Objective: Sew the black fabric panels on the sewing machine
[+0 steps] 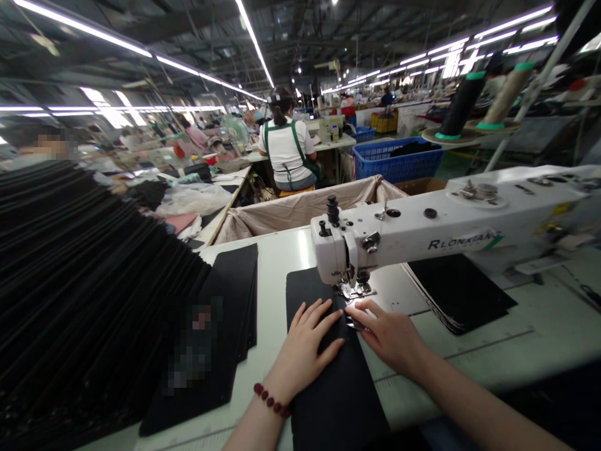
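Note:
A long black panel (335, 376) of sheet material lies under the presser foot (359, 289) of a white sewing machine (394, 225). My left hand (312, 338) rests flat on this panel with its fingers spread, just in front of the foot. At the panel's right edge is my right hand (389, 332), its fingertips close to the needle area. Between its fingers shows a small shiny metal tool (355, 324), mostly hidden by the hand; its exact kind is unclear.
Tall rows of stacked black panels (84, 282) fill the left side, with several loose panels (235, 300) beside them. More black pieces (457, 291) lie under the machine arm. Behind the table are a cloth-lined bin (282, 216), a blue crate (397, 164) and a seated person (287, 147).

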Motion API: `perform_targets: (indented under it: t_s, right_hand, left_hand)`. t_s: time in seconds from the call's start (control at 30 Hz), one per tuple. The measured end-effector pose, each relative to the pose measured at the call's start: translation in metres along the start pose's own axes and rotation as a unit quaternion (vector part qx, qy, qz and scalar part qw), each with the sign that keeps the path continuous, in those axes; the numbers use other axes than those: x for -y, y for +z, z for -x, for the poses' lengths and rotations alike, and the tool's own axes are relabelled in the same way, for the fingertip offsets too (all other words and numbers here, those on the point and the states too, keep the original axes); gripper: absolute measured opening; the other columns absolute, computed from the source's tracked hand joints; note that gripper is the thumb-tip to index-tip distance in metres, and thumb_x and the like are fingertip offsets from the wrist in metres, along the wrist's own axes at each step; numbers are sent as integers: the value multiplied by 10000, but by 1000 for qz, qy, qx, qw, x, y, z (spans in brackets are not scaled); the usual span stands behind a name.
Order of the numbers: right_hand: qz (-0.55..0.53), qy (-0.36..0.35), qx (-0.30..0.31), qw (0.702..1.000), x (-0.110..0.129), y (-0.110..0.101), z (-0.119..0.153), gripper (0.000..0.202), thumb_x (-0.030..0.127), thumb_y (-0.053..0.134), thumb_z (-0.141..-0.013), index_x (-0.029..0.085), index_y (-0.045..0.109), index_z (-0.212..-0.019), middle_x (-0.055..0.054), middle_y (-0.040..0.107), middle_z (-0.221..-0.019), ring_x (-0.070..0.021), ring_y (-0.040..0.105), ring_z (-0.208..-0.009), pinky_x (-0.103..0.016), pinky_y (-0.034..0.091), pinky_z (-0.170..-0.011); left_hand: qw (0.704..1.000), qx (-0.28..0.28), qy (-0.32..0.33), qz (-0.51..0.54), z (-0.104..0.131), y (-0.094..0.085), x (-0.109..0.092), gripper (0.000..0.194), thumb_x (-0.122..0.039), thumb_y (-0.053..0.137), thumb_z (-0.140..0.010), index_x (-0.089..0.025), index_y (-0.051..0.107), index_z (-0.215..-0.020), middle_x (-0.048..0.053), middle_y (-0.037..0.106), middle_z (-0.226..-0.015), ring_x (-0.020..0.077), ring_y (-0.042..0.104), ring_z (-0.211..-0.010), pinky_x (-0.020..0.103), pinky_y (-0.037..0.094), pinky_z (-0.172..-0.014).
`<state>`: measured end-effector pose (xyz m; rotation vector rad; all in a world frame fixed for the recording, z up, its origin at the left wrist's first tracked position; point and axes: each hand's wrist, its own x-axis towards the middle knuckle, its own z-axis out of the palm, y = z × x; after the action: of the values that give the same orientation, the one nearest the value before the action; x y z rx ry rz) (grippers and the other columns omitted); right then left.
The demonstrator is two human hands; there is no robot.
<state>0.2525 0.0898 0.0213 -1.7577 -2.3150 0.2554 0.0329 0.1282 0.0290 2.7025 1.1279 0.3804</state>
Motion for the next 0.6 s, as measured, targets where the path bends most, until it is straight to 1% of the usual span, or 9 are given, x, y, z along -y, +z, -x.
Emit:
perform_targets:
  t_s: [0.2, 0.47, 0.6]
  right_hand:
    - [-3, 2, -3, 1000, 0, 1, 0, 437, 271, 439, -906, 348, 421, -1336, -17, 495, -1327, -187, 628, -912, -312, 481, -733]
    - [4, 5, 8, 1000, 0, 0, 1, 458, 263, 445, -897, 348, 414, -1346, -26, 488, -1335, -189, 632, -901, -320, 488, -730]
    - [-3, 1, 0, 1000, 0, 1, 1, 459, 251, 447, -893, 355, 415, -1339, -13, 495, -1329, -192, 631, -909, -317, 487, -728]
  left_hand:
    - [1000, 2, -4, -1, 0, 1, 1, 485, -371, 520, -904, -357, 390, -1371, -8, 364, -1471, 233, 307, -1365, 508, 211, -1146]
    - [1000, -3, -2, -1, 0, 1, 1, 492, -349, 531, -900, -353, 390, -1372, 0, 358, -1475, 241, 320, -1357, 511, 214, -1143]
    - [1000, -1, -6, -1, 0, 0, 1, 478, -356, 525, -901, -353, 401, -1363, -3, 357, -1474, 238, 320, -1357, 510, 218, -1143]
